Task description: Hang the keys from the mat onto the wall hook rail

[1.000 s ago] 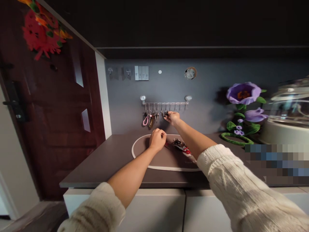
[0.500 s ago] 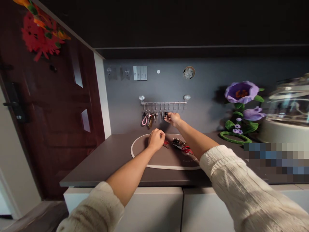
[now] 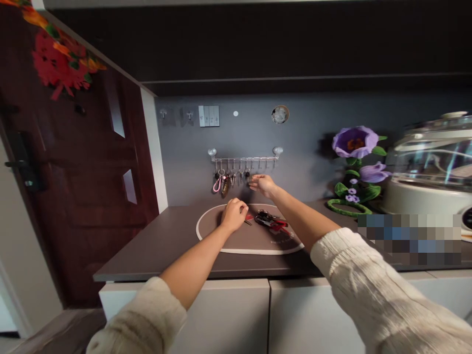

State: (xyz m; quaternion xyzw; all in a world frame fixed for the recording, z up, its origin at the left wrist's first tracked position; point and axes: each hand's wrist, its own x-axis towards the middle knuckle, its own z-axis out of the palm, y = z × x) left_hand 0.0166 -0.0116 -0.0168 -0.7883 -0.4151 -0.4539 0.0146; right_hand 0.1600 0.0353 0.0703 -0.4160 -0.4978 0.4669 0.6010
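My right hand [image 3: 262, 185] is just right of the hanging keys, its fingers apart and nothing visible in them. A key with a black head [image 3: 247, 174] hangs from the hook rail [image 3: 245, 159] beside its fingertips. More keys [image 3: 231, 178] and a pink loop [image 3: 217, 184] hang farther left on the rail. My left hand [image 3: 234, 214] is curled closed, low over the oval mat [image 3: 206, 241]. A small red piece [image 3: 250, 217] and a thin metallic tip show by its fingertips; what it holds is hidden. A bunch of keys with red parts [image 3: 271, 222] lies on the mat.
A purple flower ornament [image 3: 355, 142] and a clear-topped cream appliance [image 3: 424, 196] stand on the right of the counter [image 3: 147, 250]. A dark cabinet [image 3: 236, 44] overhangs above. To the left is a dark red door [image 3: 106, 221]; switches [image 3: 209, 116] sit on the wall.
My right hand has let go of the black-headed key, now hanging from the rail, and drawn slightly right of it. My left hand stays over the mat. The view has shifted slightly.
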